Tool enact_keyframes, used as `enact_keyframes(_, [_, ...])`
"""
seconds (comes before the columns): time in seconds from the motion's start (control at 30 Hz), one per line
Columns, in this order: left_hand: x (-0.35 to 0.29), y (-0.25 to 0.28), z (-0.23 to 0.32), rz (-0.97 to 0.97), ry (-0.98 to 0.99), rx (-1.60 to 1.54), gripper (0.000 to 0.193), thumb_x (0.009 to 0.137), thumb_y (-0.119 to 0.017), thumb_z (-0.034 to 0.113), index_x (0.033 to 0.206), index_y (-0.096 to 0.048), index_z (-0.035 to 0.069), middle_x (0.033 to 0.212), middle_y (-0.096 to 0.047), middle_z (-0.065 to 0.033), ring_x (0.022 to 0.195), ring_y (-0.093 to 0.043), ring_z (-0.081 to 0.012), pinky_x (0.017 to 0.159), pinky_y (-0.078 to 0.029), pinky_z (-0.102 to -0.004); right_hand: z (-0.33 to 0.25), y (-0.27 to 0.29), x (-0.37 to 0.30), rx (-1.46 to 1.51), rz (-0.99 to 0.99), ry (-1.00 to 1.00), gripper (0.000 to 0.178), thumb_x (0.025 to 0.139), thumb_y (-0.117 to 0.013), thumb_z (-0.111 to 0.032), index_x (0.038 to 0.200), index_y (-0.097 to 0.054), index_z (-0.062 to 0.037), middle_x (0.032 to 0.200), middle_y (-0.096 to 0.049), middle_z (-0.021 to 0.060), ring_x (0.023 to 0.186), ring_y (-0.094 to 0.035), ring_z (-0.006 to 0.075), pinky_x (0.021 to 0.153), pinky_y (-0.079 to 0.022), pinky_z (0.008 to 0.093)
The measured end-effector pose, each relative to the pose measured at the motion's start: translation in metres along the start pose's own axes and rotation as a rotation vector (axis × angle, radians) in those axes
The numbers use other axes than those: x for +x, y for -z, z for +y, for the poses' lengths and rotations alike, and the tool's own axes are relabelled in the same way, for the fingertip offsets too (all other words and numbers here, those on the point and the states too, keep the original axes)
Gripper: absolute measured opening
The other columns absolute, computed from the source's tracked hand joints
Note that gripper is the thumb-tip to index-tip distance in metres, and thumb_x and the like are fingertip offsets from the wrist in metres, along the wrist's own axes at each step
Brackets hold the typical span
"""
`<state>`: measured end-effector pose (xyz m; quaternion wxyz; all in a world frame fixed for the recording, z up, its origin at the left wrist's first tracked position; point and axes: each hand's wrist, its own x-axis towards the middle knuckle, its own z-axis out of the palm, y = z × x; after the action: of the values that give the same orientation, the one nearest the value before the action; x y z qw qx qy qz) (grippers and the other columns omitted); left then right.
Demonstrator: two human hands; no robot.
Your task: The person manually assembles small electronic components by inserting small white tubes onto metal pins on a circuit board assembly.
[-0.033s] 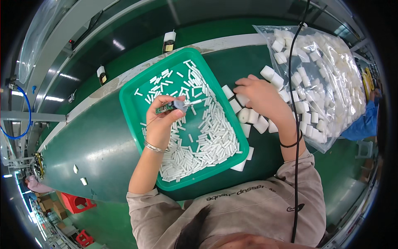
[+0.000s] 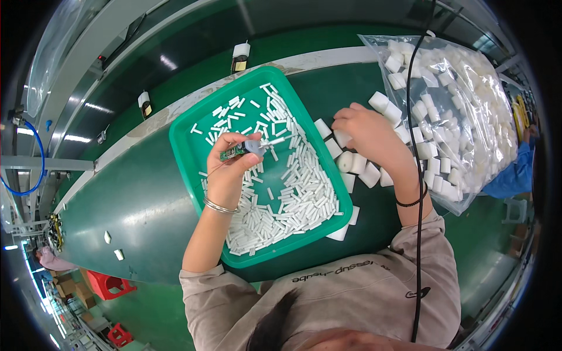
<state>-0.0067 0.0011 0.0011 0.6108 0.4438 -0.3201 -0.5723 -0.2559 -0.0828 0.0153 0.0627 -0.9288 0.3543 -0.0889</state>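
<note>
Left hand (image 2: 230, 168) pinches a small device (image 2: 250, 146) — right hand (image 2: 366, 131) over white cylinders (image 2: 369, 175), grip unclear.

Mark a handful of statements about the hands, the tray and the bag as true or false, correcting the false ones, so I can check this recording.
1. The left hand holds a small device with a green circuit board. True.
2. The green tray holds many thin white sticks. True.
3. The right hand is inside the transparent bag. False: it is at thick white pieces lying loose between the tray and the transparent bag.
4. The transparent bag lies to the left of the tray. False: it is to the right.
5. A black cable runs down the view, crossing in front of the bag. True.
</note>
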Motion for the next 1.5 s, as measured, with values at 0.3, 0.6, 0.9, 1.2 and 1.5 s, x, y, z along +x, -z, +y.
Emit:
enact_keyframes(0.3, [-0.004,0.004,0.001,-0.004,-0.045,-0.092,0.028,0.070,-0.059,-0.003,0.095,-0.049,0.006,0.093,-0.052,-0.0050,0.085,-0.054,-0.0161,0.074,-0.050,-0.0328,-0.015,0.023,0.017,0.400,0.202,-0.198,0.024,0.066,-0.065,-0.008,0.089,-0.057,-0.0051,0.075,-0.058,0.0114,0.067,-0.057,0.0221,0.060,-0.045,0.0286])
enact_keyframes(0.6, [-0.003,0.005,-0.005,0.065,-0.264,-0.095,0.029,0.068,-0.060,-0.007,0.094,-0.052,0.002,0.096,-0.055,-0.0079,0.086,-0.055,-0.0165,0.077,-0.047,-0.0276,-0.078,-0.036,0.045,1.567,0.460,-0.119,0.027,0.071,-0.060,0.004,0.097,-0.052,0.0032,0.086,-0.060,0.0097,0.081,-0.059,0.0152,0.072,-0.048,0.0249])
enact_keyframes(0.9, [-0.005,0.003,0.004,0.025,-0.192,0.114,0.031,0.064,-0.065,-0.009,0.091,-0.053,0.000,0.094,-0.057,-0.0107,0.086,-0.056,-0.0155,0.073,-0.049,-0.0251,-0.084,-0.047,0.034,1.496,0.485,-0.181,0.022,0.070,-0.059,0.008,0.091,-0.052,0.0052,0.089,-0.060,0.0143,0.081,-0.061,0.0168,0.070,-0.049,0.0243])
enact_keyframes(1.2, [-0.003,-0.001,0.013,0.008,-0.136,0.274,0.056,0.060,-0.069,-0.007,0.107,-0.042,0.005,0.090,-0.060,-0.0102,0.081,-0.057,-0.0142,0.070,-0.048,-0.0233,-0.082,-0.042,0.032,1.129,0.574,0.013,0.038,0.067,-0.069,-0.008,0.100,-0.052,-0.0017,0.090,-0.060,0.0133,0.078,-0.061,0.0187,0.066,-0.050,0.0263])
enact_keyframes(1.5, [-0.004,-0.002,0.008,-0.109,-0.071,0.302,0.061,0.057,-0.070,-0.008,0.109,-0.042,0.006,0.082,-0.059,-0.0054,0.076,-0.056,-0.0109,0.068,-0.047,-0.0216,-0.078,-0.059,0.034,1.063,0.754,0.165,0.033,0.064,-0.073,-0.011,0.085,-0.048,-0.0026,0.079,-0.058,0.0096,0.066,-0.059,0.0176,0.058,-0.048,0.0259])
